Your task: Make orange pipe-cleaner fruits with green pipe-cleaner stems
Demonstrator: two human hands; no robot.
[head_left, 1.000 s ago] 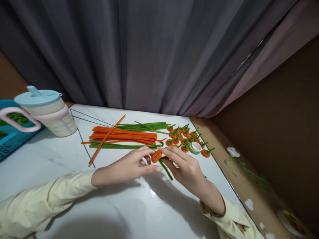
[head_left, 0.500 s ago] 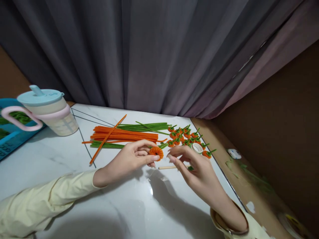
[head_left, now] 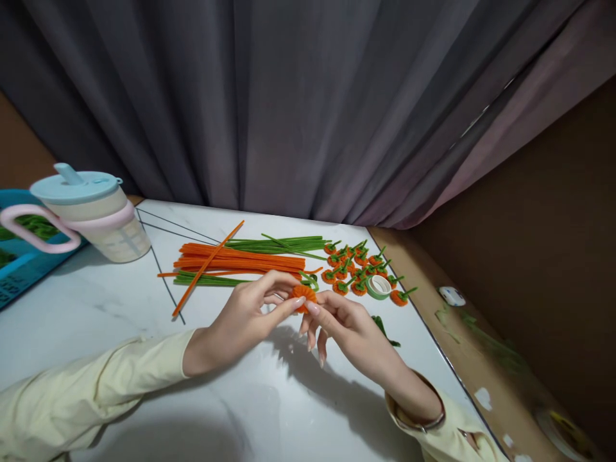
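Observation:
Between my two hands is a small round orange pipe-cleaner pumpkin [head_left: 304, 295] with ridged sides. My left hand [head_left: 262, 308] pinches its left side between thumb and fingers. From the right, my right hand [head_left: 344, 321] grips its edge with thumb and index finger, the other fingers hanging loose below. A green pipe-cleaner end [head_left: 310, 280] shows just behind it; whether it is joined to the pumpkin I cannot tell. Orange pipe cleaners [head_left: 240, 260] lie in a bundle behind my left hand, with green pipe cleaners [head_left: 283, 244] beyond them.
Several finished orange pumpkins with green stems [head_left: 359, 263] stand at the back right, beside a roll of green tape [head_left: 379, 287]. A dark green piece [head_left: 385, 330] lies right of my right hand. A lidded cup [head_left: 108, 218] and a blue tray [head_left: 29, 273] stand at the left.
My right hand has moved left and closed on the pumpkin's edge; before, it was apart from it. My left hand has kept hold, nearly in place.

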